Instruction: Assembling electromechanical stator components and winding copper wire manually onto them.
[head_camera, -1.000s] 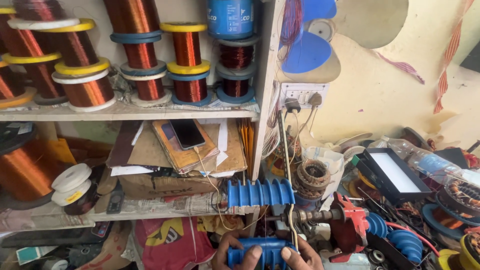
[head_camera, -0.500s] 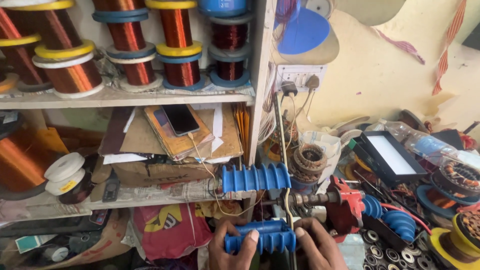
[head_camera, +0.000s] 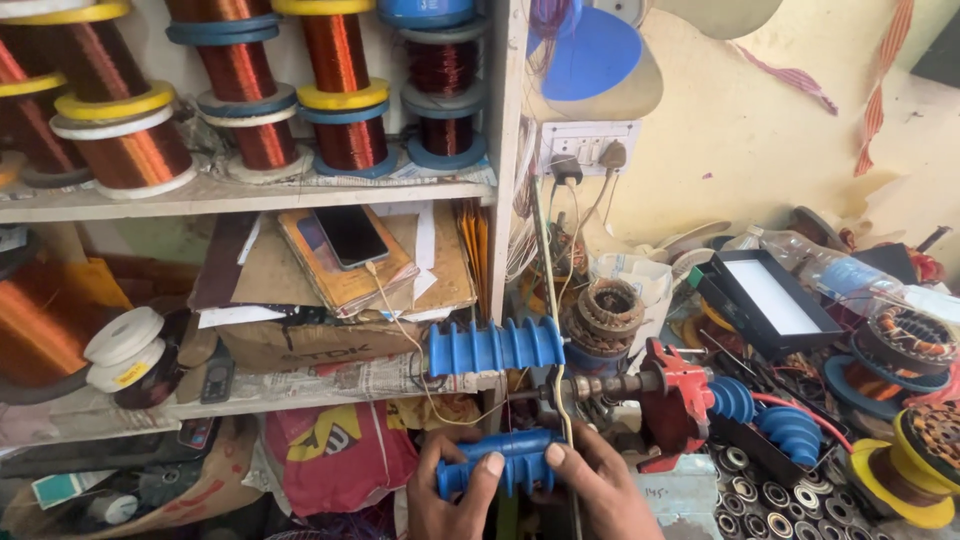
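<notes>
While we are looking down at the bottom edge of the view, we are gripping a blue ribbed plastic former (head_camera: 497, 462) between both hands, and its long axis is lying level, running left to right across us. Our left hand (head_camera: 452, 492) is wrapping its left end, thumb on top and fingers curled underneath, while our right hand (head_camera: 600, 480) is clasping the right end with the fingertips (head_camera: 554, 454) pressing on the ribs; neither hand is loose. Both hands are sitting about equally near, one at each end, so the piece is spanning the gap between them. A thin pale wire (head_camera: 552, 330) is rising almost upright from between our hands, crossing the former close to its right end. Just beyond, a metal shaft (head_camera: 600, 385) is lying level too, parallel to the former we are holding, and running right into a red winding machine (head_camera: 682, 395). A second blue ribbed former (head_camera: 495, 347) is sitting a little farther up, again lying left to right, touching the shelf post. Farther still, spools of copper wire (head_camera: 345, 110) are standing upright on the top shelf, and a phone (head_camera: 350, 235) is resting on a stack of books below them.
</notes>
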